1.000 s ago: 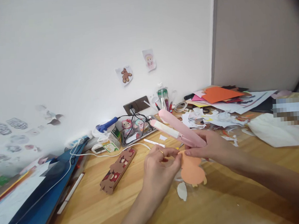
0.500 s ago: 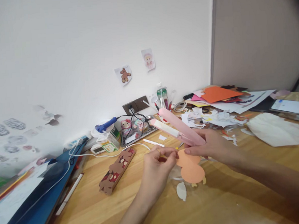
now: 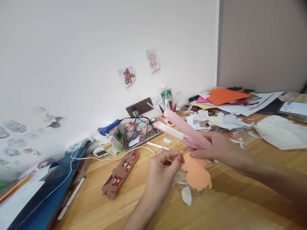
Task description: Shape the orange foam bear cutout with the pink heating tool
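My right hand (image 3: 219,149) is wrapped round a pink hair straightener (image 3: 188,130), whose two arms are spread apart and point up to the left. Its thumb also presses on the top of an orange paper cut-out (image 3: 198,176), a shape of rounded lobes with small yellow bits at its lower edge. My left hand (image 3: 163,167), with a ring on one finger, pinches the cut-out's upper left edge between thumb and fingertips. Just below lies a white oval paper piece (image 3: 186,196) on the wooden table (image 3: 161,219).
A brown bear-patterned case (image 3: 121,175) lies left of my hands, near a white pen (image 3: 157,146). A white cable (image 3: 93,159) crosses the table. Paper scraps (image 3: 222,120), orange sheets (image 3: 228,95) and a phone (image 3: 300,108) sit right. A blue glue gun (image 3: 109,127) rests behind.
The orange cut-out has tilted slightly, so less of its yellow bits shows. Both hands keep the same hold and have hardly moved.
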Motion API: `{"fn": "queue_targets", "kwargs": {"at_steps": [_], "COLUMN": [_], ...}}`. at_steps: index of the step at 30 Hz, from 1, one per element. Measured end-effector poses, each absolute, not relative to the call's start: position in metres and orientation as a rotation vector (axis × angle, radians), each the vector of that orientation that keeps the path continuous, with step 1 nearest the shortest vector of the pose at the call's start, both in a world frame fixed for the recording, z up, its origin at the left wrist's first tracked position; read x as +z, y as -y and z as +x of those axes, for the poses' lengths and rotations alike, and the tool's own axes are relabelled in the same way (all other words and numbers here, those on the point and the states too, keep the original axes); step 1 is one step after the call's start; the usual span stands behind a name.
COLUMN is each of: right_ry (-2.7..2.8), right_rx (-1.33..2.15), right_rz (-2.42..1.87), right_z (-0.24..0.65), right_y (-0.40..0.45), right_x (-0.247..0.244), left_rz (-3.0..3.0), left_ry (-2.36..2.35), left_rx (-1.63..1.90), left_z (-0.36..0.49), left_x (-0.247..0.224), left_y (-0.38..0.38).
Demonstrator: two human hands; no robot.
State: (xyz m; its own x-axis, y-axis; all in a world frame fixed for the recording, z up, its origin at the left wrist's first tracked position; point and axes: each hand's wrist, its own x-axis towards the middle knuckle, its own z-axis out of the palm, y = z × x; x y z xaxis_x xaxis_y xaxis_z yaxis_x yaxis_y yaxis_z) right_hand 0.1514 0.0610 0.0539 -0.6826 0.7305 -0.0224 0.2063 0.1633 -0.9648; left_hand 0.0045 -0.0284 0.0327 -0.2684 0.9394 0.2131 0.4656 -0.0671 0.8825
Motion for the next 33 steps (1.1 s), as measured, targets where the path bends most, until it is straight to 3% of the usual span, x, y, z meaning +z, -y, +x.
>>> {"fn": "queue_targets", "kwargs": {"at_steps": [33], "right_ry": [1.965], "right_rx": [1.561], "right_rz": [-0.831], "right_z": [0.152], "right_y": [-0.064], "right_x": [0.044], "left_rz": [1.613], "left_ry": [-1.727], "left_rx": [1.26], "left_z": [0.002], "left_x": [0.031], "left_y": [0.028]}}
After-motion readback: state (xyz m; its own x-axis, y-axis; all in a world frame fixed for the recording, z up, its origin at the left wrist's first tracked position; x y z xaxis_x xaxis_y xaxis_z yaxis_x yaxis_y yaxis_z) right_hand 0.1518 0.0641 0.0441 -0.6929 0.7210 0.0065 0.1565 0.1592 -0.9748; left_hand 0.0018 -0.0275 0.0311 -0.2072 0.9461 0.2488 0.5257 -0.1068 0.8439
